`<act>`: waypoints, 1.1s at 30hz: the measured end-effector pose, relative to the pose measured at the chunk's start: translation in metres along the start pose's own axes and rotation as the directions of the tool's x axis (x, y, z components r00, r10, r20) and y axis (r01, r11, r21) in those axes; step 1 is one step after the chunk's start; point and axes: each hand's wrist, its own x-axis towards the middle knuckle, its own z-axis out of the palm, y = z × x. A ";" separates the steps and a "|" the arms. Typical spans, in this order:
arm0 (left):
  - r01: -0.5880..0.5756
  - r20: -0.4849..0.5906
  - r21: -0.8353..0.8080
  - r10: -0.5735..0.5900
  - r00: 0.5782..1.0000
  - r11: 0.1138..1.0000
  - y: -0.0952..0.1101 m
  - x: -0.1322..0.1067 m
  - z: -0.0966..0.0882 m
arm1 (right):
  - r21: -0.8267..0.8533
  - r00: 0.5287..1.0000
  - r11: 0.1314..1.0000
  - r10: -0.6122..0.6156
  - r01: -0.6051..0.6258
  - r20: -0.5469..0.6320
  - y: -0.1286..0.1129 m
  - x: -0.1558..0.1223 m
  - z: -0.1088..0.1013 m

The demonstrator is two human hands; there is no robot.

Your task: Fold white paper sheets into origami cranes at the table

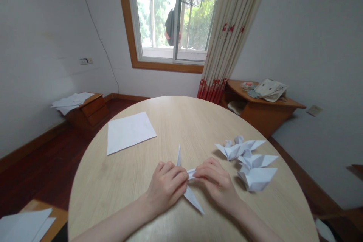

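Near the front middle of the round table (181,121), both hands grip a partly folded white paper figure (194,200). One narrow point of it sticks up beyond my left hand (169,182), and a longer point runs down toward me. My left hand is closed over its middle. The fingers of my right hand (216,181) pinch a short folded strip on its right side. Fingers hide most of the folds. To the right of my right hand stand several finished-looking folded paper birds (258,179), close together with wings spread.
A stack of white square paper (131,131) lies at the table's left. More paper sheets (25,225) rest at lower left, and others (73,100) on a small wooden cabinet (95,109). A wooden desk (263,109) with papers stands right of the curtain (227,34).
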 end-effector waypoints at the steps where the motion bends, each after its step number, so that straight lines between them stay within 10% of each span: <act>1: 0.016 -0.005 -0.038 -0.016 1.000 0.999 0.000 0.000 0.000 | 0.026 1.000 1.000 0.005 -0.005 -0.004 0.001 -0.001 0.000; 33: 0.269 0.052 -0.203 -0.264 0.963 0.941 -0.005 -0.006 0.012 | 0.053 0.996 0.996 0.076 -0.074 -0.038 0.001 -0.006 0.003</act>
